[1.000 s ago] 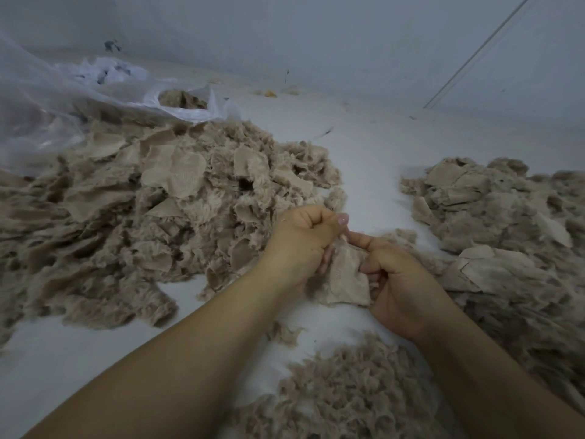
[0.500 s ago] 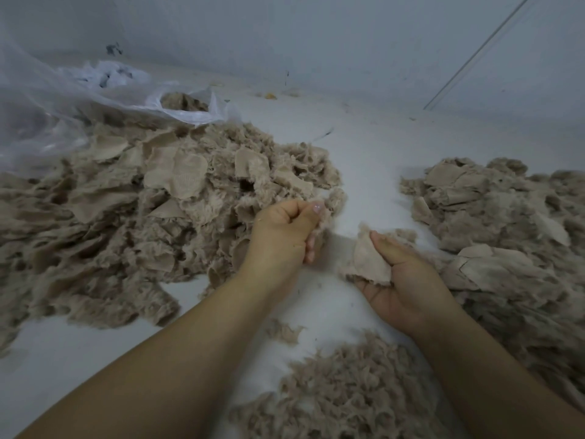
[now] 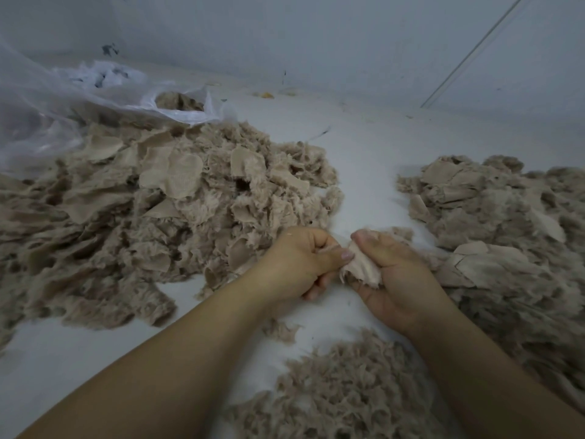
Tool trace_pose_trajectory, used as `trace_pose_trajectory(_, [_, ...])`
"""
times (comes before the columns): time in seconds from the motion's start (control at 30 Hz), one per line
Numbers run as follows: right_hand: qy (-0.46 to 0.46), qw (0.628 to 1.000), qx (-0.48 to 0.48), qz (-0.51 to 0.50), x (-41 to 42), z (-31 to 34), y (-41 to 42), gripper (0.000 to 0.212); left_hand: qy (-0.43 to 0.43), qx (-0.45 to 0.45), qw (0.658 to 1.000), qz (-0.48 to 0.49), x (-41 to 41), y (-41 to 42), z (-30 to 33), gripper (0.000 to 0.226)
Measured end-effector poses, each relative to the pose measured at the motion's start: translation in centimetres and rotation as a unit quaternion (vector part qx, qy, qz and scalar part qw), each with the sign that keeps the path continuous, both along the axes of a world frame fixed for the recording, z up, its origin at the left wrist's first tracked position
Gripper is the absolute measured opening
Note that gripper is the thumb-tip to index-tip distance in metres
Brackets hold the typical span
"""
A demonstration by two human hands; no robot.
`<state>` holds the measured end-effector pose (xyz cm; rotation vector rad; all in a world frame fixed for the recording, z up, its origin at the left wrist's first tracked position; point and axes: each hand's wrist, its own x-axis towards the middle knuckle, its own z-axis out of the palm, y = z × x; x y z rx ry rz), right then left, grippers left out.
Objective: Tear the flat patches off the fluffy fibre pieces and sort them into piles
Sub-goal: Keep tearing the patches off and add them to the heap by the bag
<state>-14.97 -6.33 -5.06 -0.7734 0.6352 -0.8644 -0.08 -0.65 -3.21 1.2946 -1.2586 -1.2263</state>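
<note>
A small beige fibre piece (image 3: 362, 267) with a flat patch side is held between both hands at the middle of the view. My right hand (image 3: 395, 277) cups and grips it from the right. My left hand (image 3: 300, 263) is curled, its thumb and fingers pinching the piece's left edge. A large heap of fluffy pieces with patches (image 3: 152, 217) lies to the left, a second heap (image 3: 506, 236) to the right. A pile of loose fluff (image 3: 342, 397) lies near me between my forearms.
A clear plastic bag (image 3: 72, 99) holding more fibre lies at the back left. All of it rests on a white surface (image 3: 364, 153) that runs back to a pale wall. A small tuft (image 3: 281, 331) sits under my left forearm.
Half a second ago my hands were apart, the right one alone holding the piece. My left hand has come back and now pinches the piece's edge.
</note>
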Motion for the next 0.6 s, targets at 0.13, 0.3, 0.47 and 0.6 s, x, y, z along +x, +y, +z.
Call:
trace_pose_trajectory(0.13, [-0.047,0.996,0.038,-0.066,0.1,0.1,-0.2,0.016,0.03,0.013,0.994,-0.105,1.3,0.1,0.2,0.021])
trace_pose_trajectory(0.3, [-0.061,0.994,0.054,-0.071,0.0,0.3,0.1,0.014,-0.044,0.072,0.922,-0.378,2.8,0.9,1.4,0.012])
trace_pose_trajectory(0.47, [-0.021,0.999,0.03,-0.04,-0.1,0.3,0.2,0.022,-0.097,0.04,0.967,-0.234,2.4,0.8,1.2,0.033])
trace_pose_trajectory(0.6, [-0.043,0.999,0.016,-0.014,0.0,0.4,0.3,0.015,-0.076,0.032,0.992,-0.093,1.5,0.1,0.7,0.041])
